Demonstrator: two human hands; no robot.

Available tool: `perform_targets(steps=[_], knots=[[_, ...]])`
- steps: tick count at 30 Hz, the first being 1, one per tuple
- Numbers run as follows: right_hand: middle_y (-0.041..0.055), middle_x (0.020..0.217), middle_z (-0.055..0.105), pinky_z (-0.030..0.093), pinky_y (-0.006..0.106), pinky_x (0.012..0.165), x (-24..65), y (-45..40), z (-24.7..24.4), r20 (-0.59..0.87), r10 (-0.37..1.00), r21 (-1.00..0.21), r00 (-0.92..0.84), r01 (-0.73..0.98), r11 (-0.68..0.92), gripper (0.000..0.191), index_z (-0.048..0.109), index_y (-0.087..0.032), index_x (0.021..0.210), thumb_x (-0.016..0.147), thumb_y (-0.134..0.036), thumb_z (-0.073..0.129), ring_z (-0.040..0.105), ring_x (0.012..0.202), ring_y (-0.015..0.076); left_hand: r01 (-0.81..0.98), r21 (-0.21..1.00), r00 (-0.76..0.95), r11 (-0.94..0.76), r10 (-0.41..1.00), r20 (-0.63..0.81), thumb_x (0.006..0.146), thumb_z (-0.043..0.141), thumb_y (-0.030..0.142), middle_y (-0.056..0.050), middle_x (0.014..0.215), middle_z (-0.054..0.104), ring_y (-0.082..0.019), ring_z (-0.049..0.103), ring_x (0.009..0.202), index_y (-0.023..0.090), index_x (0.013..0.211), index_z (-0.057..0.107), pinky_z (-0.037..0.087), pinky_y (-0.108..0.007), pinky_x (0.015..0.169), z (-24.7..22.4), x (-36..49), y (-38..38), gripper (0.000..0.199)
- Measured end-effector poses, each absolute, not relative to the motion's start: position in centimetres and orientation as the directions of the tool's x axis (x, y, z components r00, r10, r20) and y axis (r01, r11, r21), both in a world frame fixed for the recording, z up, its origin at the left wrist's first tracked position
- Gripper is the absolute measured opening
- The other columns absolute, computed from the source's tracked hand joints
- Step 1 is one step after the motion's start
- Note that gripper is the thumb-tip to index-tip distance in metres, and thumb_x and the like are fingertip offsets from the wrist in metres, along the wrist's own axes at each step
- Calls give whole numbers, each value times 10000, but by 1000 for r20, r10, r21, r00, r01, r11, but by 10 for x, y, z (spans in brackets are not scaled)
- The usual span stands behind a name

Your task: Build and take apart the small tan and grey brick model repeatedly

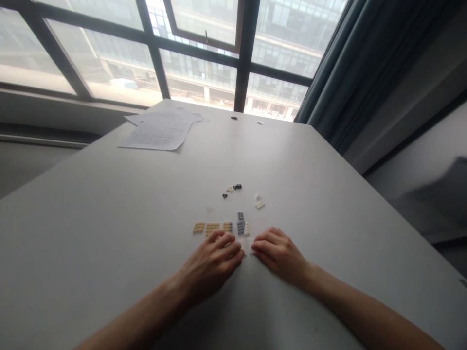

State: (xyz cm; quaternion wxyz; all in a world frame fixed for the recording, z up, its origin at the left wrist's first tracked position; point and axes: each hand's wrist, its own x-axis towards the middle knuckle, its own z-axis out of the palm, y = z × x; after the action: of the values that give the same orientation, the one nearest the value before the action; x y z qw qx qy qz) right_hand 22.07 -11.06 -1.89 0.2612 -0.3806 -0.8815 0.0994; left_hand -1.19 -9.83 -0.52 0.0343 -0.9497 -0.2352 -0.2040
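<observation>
On the white table (146, 194), my left hand (215, 257) rests with its fingers curled and pressed together, just in front of a row of small studded plates. The row has tan plates (199, 227), a tan plate with a grey-blue edge (227, 227), a grey plate (241, 228) and a white plate (247, 228). A dark grey plate (240, 216) lies behind the grey one. My right hand (279, 250) is closed to the right of the row. Between the fingertips of both hands is something pale and small that I cannot make out.
Small black pieces (238, 186) and white pieces (259, 204) lie farther back. Paper sheets (156, 131) are at the table's far left. A round black hole (234, 118) is near the far edge. Behind are windows and a dark curtain (350, 73).
</observation>
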Motion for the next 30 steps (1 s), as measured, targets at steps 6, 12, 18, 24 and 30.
perform_targets(steps=[6, 12, 18, 24, 30], knots=[[70, 974, 672, 452, 356, 834, 214, -110, -20, 395, 712, -315, -580, 643, 699, 181, 630, -200, 1045, 915, -224, 505, 557, 903, 192, 487, 23, 777, -873, 445, 444, 916, 465, 178, -57, 889, 627, -194, 558, 918, 195, 985, 599, 397, -374, 874, -6, -10, -98, 152], [75, 1028, 664, 449, 367, 853, 215, -111, -18, 377, 721, -289, -582, 665, 688, 215, 613, -198, 1097, 909, -231, 513, 556, 934, 200, 530, 18, 765, -848, 487, 422, 900, 487, 189, -74, 943, 632, -220, 552, 985, 176, 1043, 590, 385, -404, 904, -6, -8, -99, 176], [67, 1047, 662, 447, 371, 857, 215, -111, -18, 371, 721, -293, -585, 663, 689, 222, 604, -200, 1110, 910, -225, 512, 550, 941, 203, 537, 12, 764, -843, 493, 417, 898, 489, 189, -72, 944, 629, -222, 551, 982, 170, 1050, 591, 384, -407, 901, -5, -7, -99, 184], [79, 1043, 662, 452, 371, 850, 215, -111, -18, 385, 716, -291, -583, 659, 694, 222, 608, -195, 1106, 909, -220, 510, 555, 941, 204, 538, 9, 766, -843, 493, 413, 903, 487, 193, -68, 945, 629, -220, 553, 978, 167, 1045, 588, 383, -413, 902, -8, -8, -99, 176], [78, 1049, 662, 450, 377, 863, 215, -111, -19, 374, 721, -288, -583, 666, 688, 231, 603, -204, 1118, 906, -221, 512, 558, 953, 206, 530, 18, 768, -848, 489, 413, 905, 477, 186, -70, 944, 632, -215, 557, 970, 173, 1039, 584, 393, -407, 897, -8, -8, -98, 172]])
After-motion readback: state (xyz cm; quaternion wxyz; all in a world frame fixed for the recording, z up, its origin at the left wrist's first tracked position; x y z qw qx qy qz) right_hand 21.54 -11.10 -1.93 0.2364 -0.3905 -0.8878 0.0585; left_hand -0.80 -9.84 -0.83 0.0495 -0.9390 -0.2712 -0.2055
